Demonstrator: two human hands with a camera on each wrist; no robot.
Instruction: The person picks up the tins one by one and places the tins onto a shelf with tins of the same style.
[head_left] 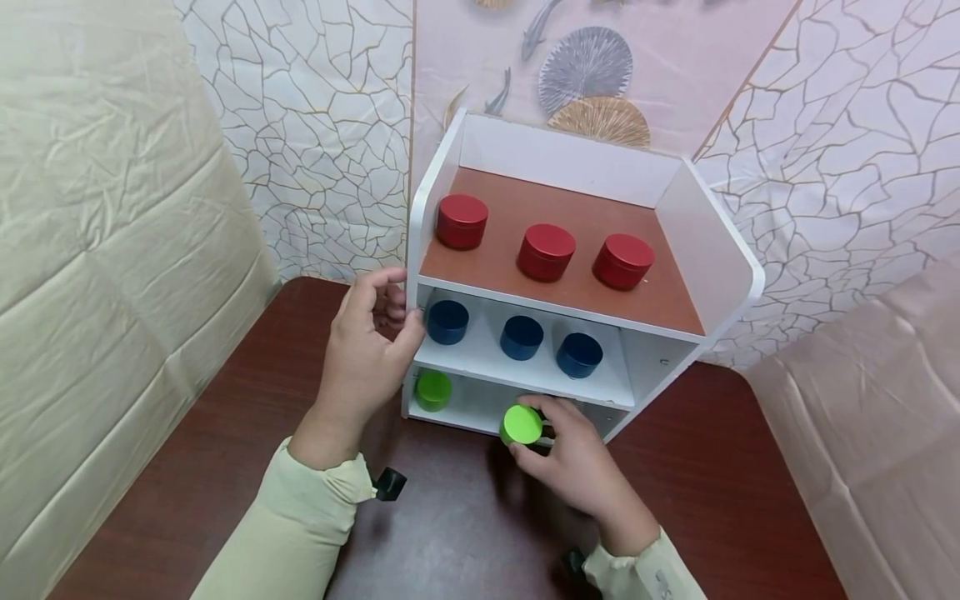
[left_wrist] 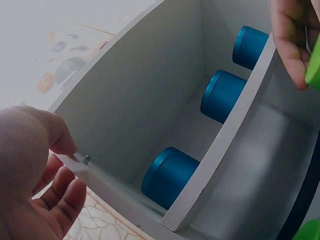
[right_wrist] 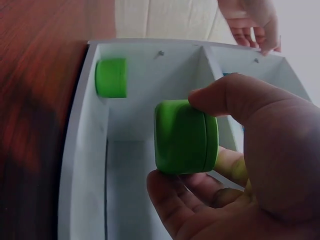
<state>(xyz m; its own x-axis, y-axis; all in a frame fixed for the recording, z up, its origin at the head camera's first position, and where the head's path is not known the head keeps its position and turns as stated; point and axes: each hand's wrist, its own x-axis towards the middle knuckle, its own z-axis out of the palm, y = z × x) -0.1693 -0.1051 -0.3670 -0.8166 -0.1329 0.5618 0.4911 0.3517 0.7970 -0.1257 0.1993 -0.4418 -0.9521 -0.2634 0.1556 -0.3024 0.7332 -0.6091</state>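
My right hand (head_left: 577, 462) pinches a round green tin (head_left: 521, 424) between thumb and fingers, just in front of the bottom shelf. The right wrist view shows the tin's lid seam, with the thumb on one side and fingertips on the other. Another green tin (right_wrist: 111, 78) stands at the left end of that bottom shelf. My left hand (head_left: 369, 354) grips the left side panel of the small white shelf unit (head_left: 437, 173), near the middle shelf. In the left wrist view its thumb touches the panel's front edge, while the other fingers curl along the outer side.
Three red tins (head_left: 546, 252) stand on the brown top board. Three blue tins (head_left: 522, 337) stand on the middle shelf. The unit sits on a dark red-brown table (head_left: 450, 508), with patterned cloth (head_left: 322, 125) behind and plain cloth at both sides.
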